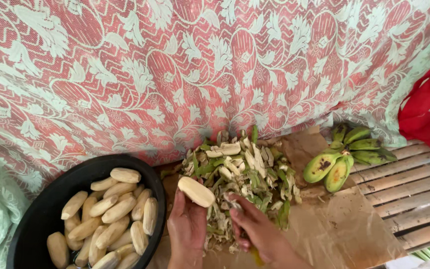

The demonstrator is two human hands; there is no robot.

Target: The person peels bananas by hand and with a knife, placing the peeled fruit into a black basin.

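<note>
My left hand grips a pale peeled banana, held up just right of the black bowl. My right hand is closed around a knife with a yellow handle; its blade is mostly hidden against the pile of green and white peels. The bowl at lower left holds several peeled bananas. A bunch of unpeeled green bananas lies to the right of the peels.
Brown paper covers a slatted bamboo bench under the peels. A red and white patterned lace cloth hangs across the back. A red cloth drapes at the right edge.
</note>
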